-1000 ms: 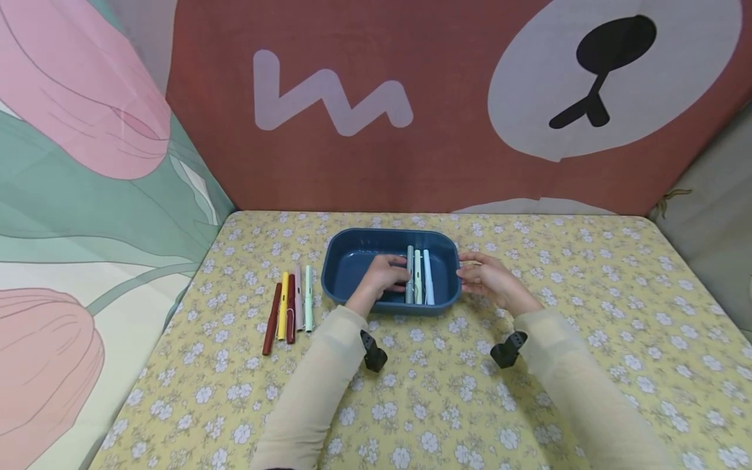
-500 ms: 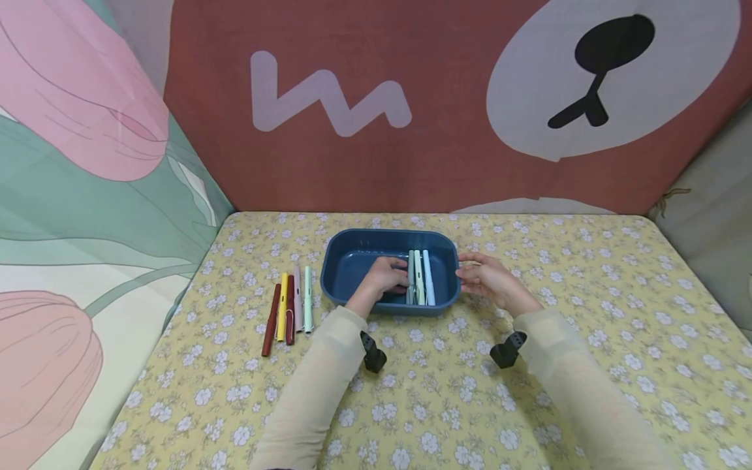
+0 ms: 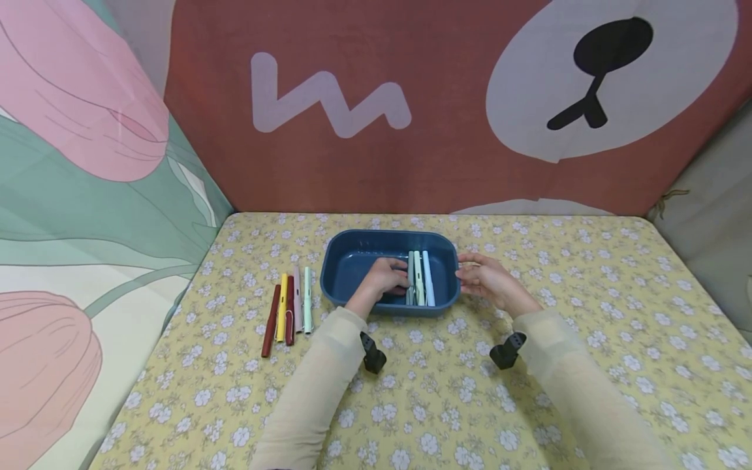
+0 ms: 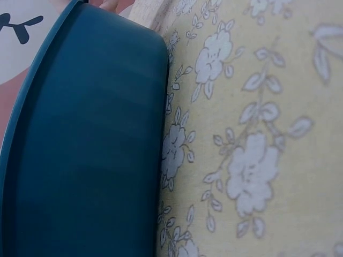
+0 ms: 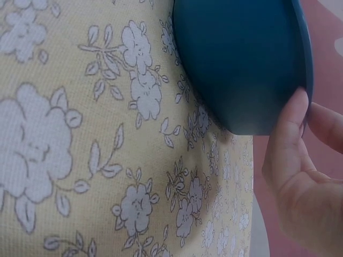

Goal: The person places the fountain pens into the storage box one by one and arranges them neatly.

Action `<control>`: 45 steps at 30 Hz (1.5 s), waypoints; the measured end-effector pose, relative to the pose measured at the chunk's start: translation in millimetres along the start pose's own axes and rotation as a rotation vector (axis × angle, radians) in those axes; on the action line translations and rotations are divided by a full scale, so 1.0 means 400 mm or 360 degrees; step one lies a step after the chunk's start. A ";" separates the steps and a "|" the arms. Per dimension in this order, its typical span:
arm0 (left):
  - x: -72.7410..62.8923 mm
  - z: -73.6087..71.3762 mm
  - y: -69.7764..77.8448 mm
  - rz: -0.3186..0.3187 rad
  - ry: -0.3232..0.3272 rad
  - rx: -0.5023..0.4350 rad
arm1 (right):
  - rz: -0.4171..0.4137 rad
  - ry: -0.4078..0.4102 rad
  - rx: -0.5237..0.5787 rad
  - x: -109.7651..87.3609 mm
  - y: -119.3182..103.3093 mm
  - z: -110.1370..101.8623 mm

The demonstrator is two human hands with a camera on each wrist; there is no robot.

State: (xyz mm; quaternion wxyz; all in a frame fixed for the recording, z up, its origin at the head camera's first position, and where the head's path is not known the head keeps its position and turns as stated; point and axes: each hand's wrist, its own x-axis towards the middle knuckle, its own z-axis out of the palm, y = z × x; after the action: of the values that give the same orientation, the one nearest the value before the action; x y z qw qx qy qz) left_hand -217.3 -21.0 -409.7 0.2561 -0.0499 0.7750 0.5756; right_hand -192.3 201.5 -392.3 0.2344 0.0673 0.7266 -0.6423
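A dark blue plastic box (image 3: pixel 361 309) stands on the table, and my left hand (image 3: pixel 384 277) reaches into it. Its fingertips touch the left side of a grey-green pen (image 3: pixel 410 294). Beside that pen lie a pale green pen (image 3: pixel 418 281) and a light blue pen (image 3: pixel 429 281), in the right part of the box. In the left wrist view only the outer wall of the box (image 4: pixel 86 139) shows, not the hand at work. Outside the right end, my right hand (image 5: pixel 311 187) touches the box near its rim with thumb and finger fairly straight.
To the left of the box lie several pens: a dark red pen (image 3: pixel 271 320), a yellow pen (image 3: pixel 282 307), another dark red pen (image 3: pixel 290 310), a pinkish-grey pen (image 3: pixel 297 300) and a mint pen (image 3: pixel 308 300). A flowered cloth (image 3: pixel 446 405) covers the table.
The grey-green pen has shifted slightly towards me and now lies against the pale green pen. Both hands stay nearly still, and the box has hardly moved.
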 end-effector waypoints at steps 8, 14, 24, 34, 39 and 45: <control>0.000 0.003 -0.003 0.0003 0.0063 -0.0017 | -0.0016 -0.0014 -0.0006 -0.001 0.005 0.000; -0.001 0.002 -0.004 0.0069 0.0160 -0.0051 | -0.0013 0.0005 -0.0017 -0.001 0.004 0.001; -0.010 -0.013 0.012 0.0257 0.0221 -0.0156 | -0.0005 0.0006 -0.0022 -0.003 0.004 0.001; -0.057 -0.069 0.055 0.0359 0.0177 -0.0279 | 0.0005 0.0033 -0.0036 -0.001 0.005 0.003; -0.087 -0.105 0.068 0.0385 0.0156 -0.0295 | 0.0006 0.0039 -0.0036 -0.001 0.005 0.004; -0.126 -0.150 0.072 0.0410 0.0163 -0.0243 | 0.0004 0.0045 -0.0039 -0.002 0.005 0.005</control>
State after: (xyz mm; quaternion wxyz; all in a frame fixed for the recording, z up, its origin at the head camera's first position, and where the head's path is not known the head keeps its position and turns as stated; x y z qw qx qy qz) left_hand -204.9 -77.6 -349.2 0.1358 0.0012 0.7411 0.6575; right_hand -190.2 200.2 -394.0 0.2256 0.0744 0.7376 -0.6321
